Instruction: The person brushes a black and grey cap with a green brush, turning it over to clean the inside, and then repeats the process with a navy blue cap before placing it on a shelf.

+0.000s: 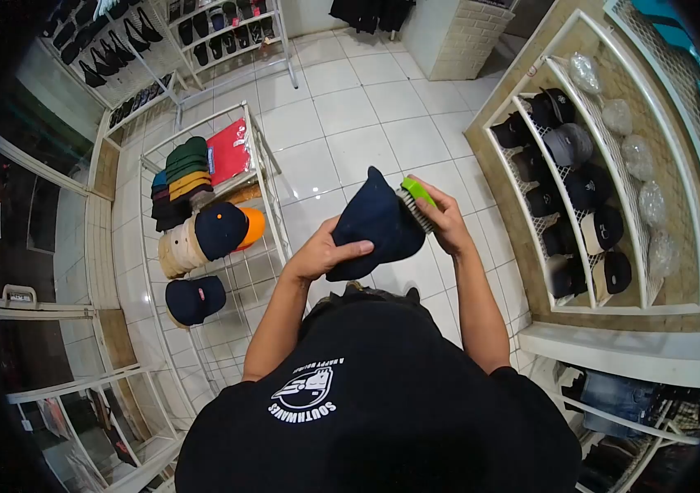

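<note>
A dark navy cap [375,222] is held up in front of my chest, above the tiled floor. My left hand [323,251] grips its left edge, the thumb lying on the fabric and the other fingers hidden behind. In my right hand [446,220] is a brush with a bright green back [418,191] and pale bristles. The bristles face the cap and lie against or very near its right side; actual contact is hard to tell.
On the left, a white wire rack [272,156] bears stacked caps [223,230], folded items and a red package [229,151]. Shelves of caps [568,144] line the right wall. A shoe rack [227,33] stands at the back left. Clothes hang at the lower right.
</note>
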Action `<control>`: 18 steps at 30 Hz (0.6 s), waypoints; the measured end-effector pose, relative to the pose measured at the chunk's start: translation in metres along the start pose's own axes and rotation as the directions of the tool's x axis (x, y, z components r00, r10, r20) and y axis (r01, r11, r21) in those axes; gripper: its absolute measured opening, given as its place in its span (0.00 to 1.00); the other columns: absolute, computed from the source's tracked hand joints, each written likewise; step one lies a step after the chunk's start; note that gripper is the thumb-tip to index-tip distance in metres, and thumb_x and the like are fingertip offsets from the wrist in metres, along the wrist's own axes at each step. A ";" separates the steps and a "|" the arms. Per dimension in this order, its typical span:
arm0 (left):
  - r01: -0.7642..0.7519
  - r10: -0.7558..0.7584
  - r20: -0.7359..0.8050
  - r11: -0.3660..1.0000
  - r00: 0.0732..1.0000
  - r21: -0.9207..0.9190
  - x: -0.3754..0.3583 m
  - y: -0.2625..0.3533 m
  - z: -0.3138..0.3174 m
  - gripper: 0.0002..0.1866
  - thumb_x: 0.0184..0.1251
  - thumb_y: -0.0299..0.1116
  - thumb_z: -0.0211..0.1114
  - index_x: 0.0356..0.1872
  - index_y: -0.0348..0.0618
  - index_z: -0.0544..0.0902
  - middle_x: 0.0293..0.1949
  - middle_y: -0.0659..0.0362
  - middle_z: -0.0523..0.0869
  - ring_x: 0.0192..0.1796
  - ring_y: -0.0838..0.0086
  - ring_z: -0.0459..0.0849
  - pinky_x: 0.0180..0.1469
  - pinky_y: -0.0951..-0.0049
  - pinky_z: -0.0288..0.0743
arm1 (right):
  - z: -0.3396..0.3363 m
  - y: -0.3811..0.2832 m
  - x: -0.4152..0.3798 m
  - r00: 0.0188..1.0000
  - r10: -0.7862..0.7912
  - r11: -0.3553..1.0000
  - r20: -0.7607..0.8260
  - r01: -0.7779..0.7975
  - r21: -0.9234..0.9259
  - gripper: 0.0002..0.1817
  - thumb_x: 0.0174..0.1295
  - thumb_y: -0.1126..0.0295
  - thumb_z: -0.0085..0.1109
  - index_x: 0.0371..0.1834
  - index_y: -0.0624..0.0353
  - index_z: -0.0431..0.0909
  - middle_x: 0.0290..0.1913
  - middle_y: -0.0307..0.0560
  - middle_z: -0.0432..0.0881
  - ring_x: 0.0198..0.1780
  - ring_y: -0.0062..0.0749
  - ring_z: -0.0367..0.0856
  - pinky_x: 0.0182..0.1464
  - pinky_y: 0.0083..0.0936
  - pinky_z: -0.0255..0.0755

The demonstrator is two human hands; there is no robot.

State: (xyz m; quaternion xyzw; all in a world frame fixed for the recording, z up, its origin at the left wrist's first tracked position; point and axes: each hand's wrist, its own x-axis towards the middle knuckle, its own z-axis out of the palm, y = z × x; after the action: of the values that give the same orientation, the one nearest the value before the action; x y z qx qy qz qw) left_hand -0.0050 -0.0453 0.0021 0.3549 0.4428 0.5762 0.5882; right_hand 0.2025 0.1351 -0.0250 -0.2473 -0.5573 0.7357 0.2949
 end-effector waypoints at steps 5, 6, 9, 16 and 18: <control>0.047 -0.063 0.047 0.959 0.997 0.279 -0.004 0.012 -0.005 0.21 0.63 0.27 0.76 0.56 0.33 0.83 0.49 0.58 0.89 0.46 0.78 0.86 0.52 0.75 0.81 | 0.012 -0.017 -0.005 0.971 -0.236 0.873 -0.028 0.200 -0.444 0.30 0.66 0.67 0.70 0.71 0.62 0.75 0.56 0.49 0.83 0.57 0.29 0.80 0.64 0.26 0.71; 0.103 -0.111 0.017 0.957 0.994 0.272 -0.004 0.021 0.004 0.22 0.63 0.27 0.76 0.57 0.33 0.82 0.47 0.59 0.89 0.46 0.78 0.87 0.52 0.74 0.82 | 0.018 -0.018 -0.006 0.967 -0.254 0.874 -0.028 0.217 -0.434 0.32 0.64 0.64 0.72 0.71 0.60 0.76 0.51 0.47 0.82 0.56 0.33 0.79 0.63 0.32 0.70; 0.010 -0.023 0.057 0.978 0.998 0.208 0.006 -0.001 0.006 0.24 0.63 0.26 0.76 0.59 0.34 0.81 0.46 0.60 0.89 0.46 0.78 0.86 0.51 0.74 0.82 | 0.042 -0.018 -0.010 0.854 -0.515 0.457 0.079 0.351 -0.817 0.34 0.60 0.59 0.75 0.70 0.56 0.78 0.48 0.47 0.81 0.58 0.38 0.76 0.65 0.38 0.64; -0.036 0.024 0.154 0.997 0.988 0.071 0.000 0.004 0.009 0.34 0.59 0.21 0.77 0.67 0.36 0.73 0.54 0.58 0.86 0.56 0.74 0.84 0.63 0.69 0.77 | 0.062 -0.046 -0.016 0.790 -0.592 0.231 0.161 0.358 -0.905 0.35 0.58 0.56 0.74 0.69 0.55 0.79 0.46 0.46 0.82 0.53 0.39 0.76 0.64 0.38 0.57; -0.038 0.032 0.159 0.999 0.987 0.035 0.005 -0.003 0.008 0.31 0.60 0.22 0.76 0.65 0.37 0.75 0.53 0.58 0.86 0.54 0.75 0.85 0.61 0.70 0.78 | 0.067 -0.047 -0.020 0.807 -0.566 0.348 0.168 0.419 -0.839 0.35 0.57 0.57 0.74 0.69 0.56 0.79 0.47 0.48 0.82 0.51 0.41 0.77 0.63 0.38 0.60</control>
State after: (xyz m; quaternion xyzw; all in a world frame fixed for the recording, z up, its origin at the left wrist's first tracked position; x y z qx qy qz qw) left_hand 0.0036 -0.0398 0.0013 0.4181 0.3992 0.5479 0.6046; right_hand 0.1776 0.0847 0.0381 -0.2331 -0.8645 0.2233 0.3852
